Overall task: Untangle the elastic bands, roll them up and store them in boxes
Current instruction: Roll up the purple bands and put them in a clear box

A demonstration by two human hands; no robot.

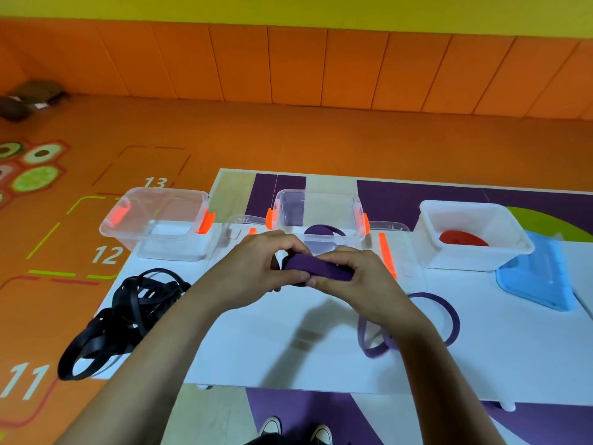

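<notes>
We held a flat, matte purple band (316, 268) just above the smooth white surface (288, 358), in front of the boxes. The fingers of our left hand (260, 268) curled round one end, and our right hand (356, 277) pinched the other. A tangle of glossy black bands (128, 316) lay at the left edge, and a loose purple loop (449, 319) lay on the right. Behind stood two clear plastic boxes (160, 226) with orange clips and an opaque white box (471, 236) holding a red coil (462, 239).
</notes>
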